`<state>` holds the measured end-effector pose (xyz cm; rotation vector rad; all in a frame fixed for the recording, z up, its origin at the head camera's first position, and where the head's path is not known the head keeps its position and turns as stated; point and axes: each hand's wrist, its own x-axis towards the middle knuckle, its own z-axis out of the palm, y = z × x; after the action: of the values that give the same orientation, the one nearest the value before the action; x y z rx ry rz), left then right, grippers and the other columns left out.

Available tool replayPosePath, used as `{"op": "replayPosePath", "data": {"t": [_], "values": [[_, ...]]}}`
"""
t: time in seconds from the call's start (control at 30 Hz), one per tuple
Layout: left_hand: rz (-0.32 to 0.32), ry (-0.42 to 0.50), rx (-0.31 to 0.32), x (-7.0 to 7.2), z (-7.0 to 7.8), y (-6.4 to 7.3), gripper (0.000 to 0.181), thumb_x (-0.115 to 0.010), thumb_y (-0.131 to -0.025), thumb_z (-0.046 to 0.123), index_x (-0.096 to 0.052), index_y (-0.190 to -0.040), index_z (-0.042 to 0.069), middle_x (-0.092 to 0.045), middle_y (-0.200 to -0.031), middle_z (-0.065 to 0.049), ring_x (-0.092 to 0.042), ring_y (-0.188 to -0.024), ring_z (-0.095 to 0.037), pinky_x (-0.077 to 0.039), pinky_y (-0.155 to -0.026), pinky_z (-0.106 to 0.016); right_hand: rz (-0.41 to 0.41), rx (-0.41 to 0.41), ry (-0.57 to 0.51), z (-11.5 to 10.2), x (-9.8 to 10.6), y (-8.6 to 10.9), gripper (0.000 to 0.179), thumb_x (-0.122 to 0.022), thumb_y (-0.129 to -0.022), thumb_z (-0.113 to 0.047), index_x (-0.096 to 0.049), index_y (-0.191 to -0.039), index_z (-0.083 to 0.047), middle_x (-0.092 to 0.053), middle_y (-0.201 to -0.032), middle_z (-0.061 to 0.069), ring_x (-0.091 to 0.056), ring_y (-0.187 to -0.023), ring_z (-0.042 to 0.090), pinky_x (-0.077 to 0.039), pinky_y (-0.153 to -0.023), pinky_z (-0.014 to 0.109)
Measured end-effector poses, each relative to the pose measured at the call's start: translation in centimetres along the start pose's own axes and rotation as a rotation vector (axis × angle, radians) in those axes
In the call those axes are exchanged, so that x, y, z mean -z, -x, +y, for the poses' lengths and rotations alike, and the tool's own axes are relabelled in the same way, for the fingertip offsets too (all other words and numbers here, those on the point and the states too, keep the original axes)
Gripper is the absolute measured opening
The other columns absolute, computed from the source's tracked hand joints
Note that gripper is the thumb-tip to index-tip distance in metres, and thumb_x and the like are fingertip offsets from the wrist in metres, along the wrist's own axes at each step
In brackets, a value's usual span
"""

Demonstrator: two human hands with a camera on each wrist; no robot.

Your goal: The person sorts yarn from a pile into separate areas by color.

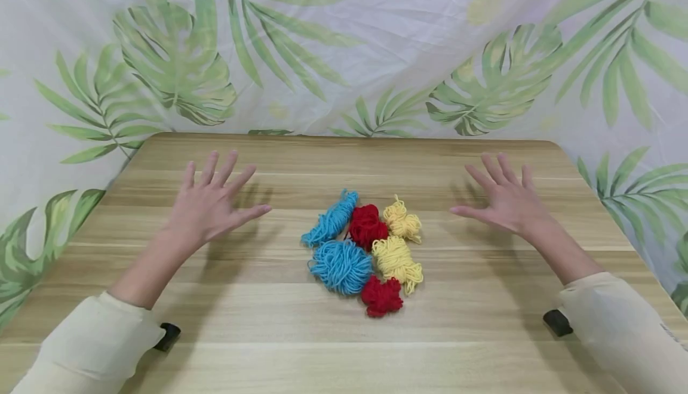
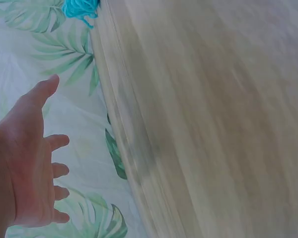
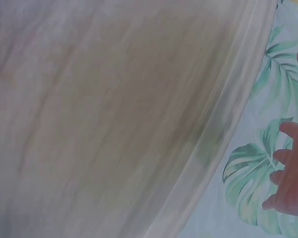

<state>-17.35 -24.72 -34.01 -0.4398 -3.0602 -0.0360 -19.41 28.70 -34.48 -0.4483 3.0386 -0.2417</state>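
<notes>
Several small yarn bundles lie in a cluster mid-table in the head view. A long blue yarn bundle (image 1: 331,219) and a round blue yarn bundle (image 1: 342,267) form its left side. Between the colours sits a red yarn bundle (image 1: 368,227), with another red yarn bundle (image 1: 382,296) at the front. On the right are a small yellow yarn bundle (image 1: 402,221) and a larger yellow yarn bundle (image 1: 398,261). My left hand (image 1: 212,203) hovers left of the cluster, fingers spread, holding nothing. To the right, my right hand (image 1: 505,200) is likewise spread and holds nothing.
The wooden table (image 1: 258,346) has rounded far corners. Behind it hangs a pale cloth (image 1: 398,36) with green leaf prints. A dark object (image 1: 168,336) shows at the left cuff, and a similar dark object (image 1: 558,323) at the right cuff.
</notes>
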Motion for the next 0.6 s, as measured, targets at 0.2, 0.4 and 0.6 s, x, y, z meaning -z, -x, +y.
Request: {"op": "replayPosePath", "data": {"t": [0.2, 0.4, 0.6], "values": [[-0.012, 0.010, -0.028, 0.0, 1.0, -0.4, 0.094, -0.050, -0.093, 0.077, -0.035, -0.162, 0.014, -0.013, -0.171, -0.022, -0.007, -0.155, -0.050, -0.001, -0.120, -0.070, 0.011, 0.035, 0.009, -1.0, 0.0, -0.1, 0.101, -0.059, -0.090, -0.073, -0.027, -0.165, -0.012, -0.008, -0.171, 0.023, 0.002, -0.157, 0.046, 0.005, -0.117, 0.074], [-0.039, 0.030, -0.052, -0.1, 2.2, -0.7, 0.092, -0.052, -0.094, 0.075, -0.036, -0.162, 0.015, -0.015, -0.171, -0.021, -0.007, -0.156, -0.048, -0.002, -0.121, -0.069, 0.018, 0.068, -0.001, -2.0, 0.1, -0.1, 0.100, -0.060, -0.091, -0.071, -0.028, -0.165, -0.012, -0.008, -0.172, 0.020, 0.000, -0.157, 0.046, 0.001, -0.119, 0.072], [-0.070, 0.047, -0.072, 0.3, 3.6, -0.9, 0.089, -0.054, -0.095, 0.071, -0.035, -0.163, 0.017, -0.013, -0.172, -0.018, -0.004, -0.157, -0.044, -0.004, -0.122, -0.067, 0.044, 0.108, 0.007, -3.1, 0.2, 0.0, 0.098, -0.061, -0.091, -0.070, -0.032, -0.163, -0.012, -0.015, -0.171, 0.020, -0.008, -0.156, 0.047, -0.007, -0.119, 0.073]]}}
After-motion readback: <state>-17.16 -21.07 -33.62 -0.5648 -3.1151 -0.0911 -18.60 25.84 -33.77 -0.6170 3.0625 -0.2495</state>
